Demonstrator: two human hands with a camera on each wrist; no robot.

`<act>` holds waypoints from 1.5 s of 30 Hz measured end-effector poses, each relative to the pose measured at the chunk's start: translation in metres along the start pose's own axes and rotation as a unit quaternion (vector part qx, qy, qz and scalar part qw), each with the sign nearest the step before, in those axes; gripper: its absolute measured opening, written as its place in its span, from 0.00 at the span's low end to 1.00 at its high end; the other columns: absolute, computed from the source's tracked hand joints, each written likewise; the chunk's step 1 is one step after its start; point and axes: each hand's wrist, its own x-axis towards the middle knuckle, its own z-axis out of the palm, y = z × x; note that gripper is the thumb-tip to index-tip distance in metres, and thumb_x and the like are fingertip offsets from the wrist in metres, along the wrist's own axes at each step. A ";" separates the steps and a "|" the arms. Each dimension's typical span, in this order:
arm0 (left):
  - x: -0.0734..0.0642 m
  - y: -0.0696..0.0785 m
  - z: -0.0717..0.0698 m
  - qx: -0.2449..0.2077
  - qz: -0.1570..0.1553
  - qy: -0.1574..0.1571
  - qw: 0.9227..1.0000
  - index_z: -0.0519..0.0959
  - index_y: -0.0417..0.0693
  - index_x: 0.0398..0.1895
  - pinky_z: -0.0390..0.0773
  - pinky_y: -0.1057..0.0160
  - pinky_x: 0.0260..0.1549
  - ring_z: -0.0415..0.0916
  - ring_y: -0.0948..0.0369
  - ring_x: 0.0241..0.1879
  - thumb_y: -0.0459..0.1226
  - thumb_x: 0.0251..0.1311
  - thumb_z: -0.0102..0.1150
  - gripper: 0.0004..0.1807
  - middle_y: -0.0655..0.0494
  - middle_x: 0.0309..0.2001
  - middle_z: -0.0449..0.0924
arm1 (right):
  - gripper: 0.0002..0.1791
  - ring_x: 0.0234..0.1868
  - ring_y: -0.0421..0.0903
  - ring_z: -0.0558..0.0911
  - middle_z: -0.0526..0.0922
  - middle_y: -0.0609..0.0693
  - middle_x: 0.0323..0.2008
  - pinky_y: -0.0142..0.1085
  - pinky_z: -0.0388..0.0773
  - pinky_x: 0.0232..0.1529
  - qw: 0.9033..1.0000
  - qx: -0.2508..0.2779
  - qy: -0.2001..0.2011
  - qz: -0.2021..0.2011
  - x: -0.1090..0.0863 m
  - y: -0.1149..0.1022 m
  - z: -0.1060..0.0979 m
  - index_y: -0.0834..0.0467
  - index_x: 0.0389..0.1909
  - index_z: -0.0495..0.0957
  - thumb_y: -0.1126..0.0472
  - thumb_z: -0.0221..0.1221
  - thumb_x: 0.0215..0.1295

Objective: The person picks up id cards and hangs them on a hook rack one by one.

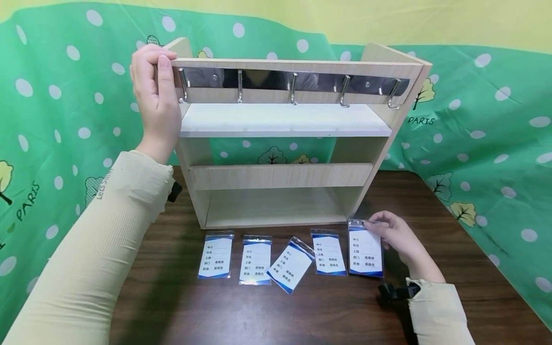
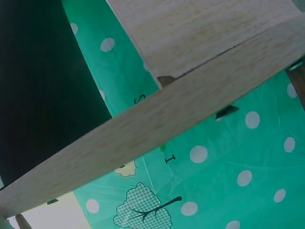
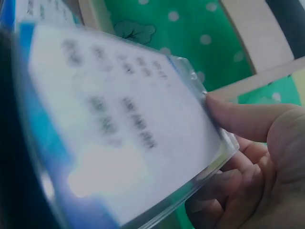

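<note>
A pale wooden shelf unit point(image 1: 280, 176) stands on the table with a metal hook strip across its upper front. My left hand point(image 1: 157, 96) grips its top left corner, thumb in front and fingers over the edge. The left wrist view shows the unit's wooden board point(image 2: 143, 119) close up; little of that hand appears there. At the right end of a row of badges, my right hand point(image 1: 398, 235) pinches a clear-sleeved name badge point(image 1: 365, 251) by its upper right corner. In the right wrist view this badge point(image 3: 119, 119) is tilted, thumb on its face and fingers behind.
Several similar badges lie left of the held one, among them a slanted badge point(image 1: 291, 266) and a straighter badge point(image 1: 214, 256). Several hooks point(image 1: 294, 88) hang bare on the strip. Behind the dark wooden table point(image 1: 258, 311) hangs a green dotted cloth point(image 1: 487, 120).
</note>
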 end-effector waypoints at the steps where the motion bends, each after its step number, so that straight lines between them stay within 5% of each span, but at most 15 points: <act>1: 0.000 0.000 0.000 0.000 0.000 0.001 1.000 0.77 0.47 0.40 0.60 0.71 0.62 0.64 0.70 0.53 0.33 0.71 0.41 0.12 0.74 0.42 0.68 | 0.23 0.31 0.44 0.78 0.82 0.48 0.35 0.35 0.72 0.26 1.000 0.002 0.002 0.000 -0.001 -0.003 0.000 0.66 0.53 0.70 0.49 0.55 0.72; 7: 0.000 0.002 0.002 0.001 0.000 0.004 1.000 0.78 0.47 0.40 0.59 0.71 0.62 0.64 0.70 0.53 0.33 0.71 0.41 0.12 0.74 0.42 0.68 | 0.28 0.30 0.42 0.81 0.84 0.38 0.32 0.36 0.77 0.29 0.999 0.024 0.026 -0.021 -0.011 -0.029 0.000 0.68 0.55 0.74 0.46 0.55 0.72; 11: 0.000 0.000 0.003 -0.004 -0.001 0.006 1.000 0.78 0.47 0.39 0.60 0.71 0.61 0.65 0.70 0.53 0.33 0.71 0.40 0.13 0.74 0.41 0.68 | 0.16 0.28 0.39 0.81 0.84 0.32 0.29 0.34 0.77 0.26 0.994 0.055 0.061 -0.075 -0.017 -0.048 -0.003 0.61 0.48 0.79 0.52 0.56 0.73; 14: 0.001 -0.004 0.003 -0.004 -0.001 0.007 1.000 0.78 0.48 0.39 0.60 0.71 0.61 0.65 0.70 0.53 0.33 0.71 0.40 0.13 0.74 0.41 0.69 | 0.05 0.24 0.38 0.77 0.85 0.34 0.28 0.30 0.73 0.22 0.983 0.114 0.076 -0.118 -0.018 -0.063 -0.007 0.51 0.40 0.82 0.58 0.57 0.71; 18: 0.003 -0.008 0.002 -0.002 0.001 0.004 1.000 0.78 0.48 0.39 0.60 0.71 0.61 0.65 0.70 0.52 0.33 0.71 0.42 0.12 0.74 0.41 0.69 | 0.08 0.21 0.38 0.73 0.84 0.40 0.26 0.28 0.68 0.19 0.960 0.210 0.080 -0.165 -0.019 -0.086 -0.015 0.49 0.35 0.84 0.64 0.59 0.69; 26: 0.004 -0.012 0.000 -0.033 0.007 -0.010 0.999 0.78 0.41 0.39 0.60 0.69 0.61 0.64 0.68 0.53 0.32 0.67 0.48 0.08 0.73 0.42 0.70 | 0.05 0.16 0.40 0.69 0.82 0.43 0.23 0.29 0.65 0.16 0.936 0.253 0.105 -0.219 -0.018 -0.122 -0.032 0.55 0.35 0.84 0.66 0.61 0.66; 40: 0.003 0.004 -0.009 -0.005 0.020 -0.063 0.998 0.76 0.27 0.46 0.60 0.70 0.57 0.63 0.73 0.50 0.32 0.66 0.52 0.13 0.77 0.43 0.69 | 0.05 0.17 0.38 0.72 0.87 0.43 0.27 0.26 0.67 0.15 0.932 0.236 0.103 -0.254 -0.009 -0.164 -0.056 0.55 0.36 0.86 0.67 0.63 0.64; 45: 0.003 0.006 -0.012 -0.001 0.020 -0.076 0.997 0.76 0.28 0.47 0.59 0.71 0.52 0.61 0.74 0.46 0.32 0.67 0.51 0.13 0.77 0.44 0.69 | 0.05 0.23 0.39 0.75 0.87 0.43 0.28 0.26 0.69 0.17 0.938 0.214 0.101 -0.252 -0.006 -0.175 -0.063 0.55 0.37 0.86 0.67 0.63 0.64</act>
